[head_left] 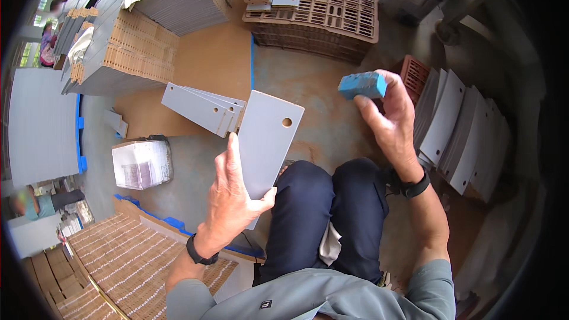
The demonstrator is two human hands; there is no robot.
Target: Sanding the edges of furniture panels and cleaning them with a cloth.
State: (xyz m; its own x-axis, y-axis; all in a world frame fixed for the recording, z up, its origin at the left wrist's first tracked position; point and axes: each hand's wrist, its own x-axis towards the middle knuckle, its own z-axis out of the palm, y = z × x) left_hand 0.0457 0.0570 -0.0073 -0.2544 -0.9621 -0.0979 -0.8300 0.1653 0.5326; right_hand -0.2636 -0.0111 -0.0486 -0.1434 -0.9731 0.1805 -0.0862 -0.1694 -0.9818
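Grey panel gripped by left hand, blue block pinched by right hand, slotted crate stacked with panels.

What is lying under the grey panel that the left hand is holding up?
Under the grey panel, only the bare floor and the person's knee show. The left hand grips its lower edge; the panel covers whatever lies directly beneath.

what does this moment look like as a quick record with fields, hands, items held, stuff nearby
left hand: left hand grips a grey panel with a round hole, held up over the lap
right hand: right hand pinches a blue sanding block, apart from the panel
floor ahead: loose grey panels
right side: leaning row of grey panels
far: plastic crates
left: wrapped paper bundle
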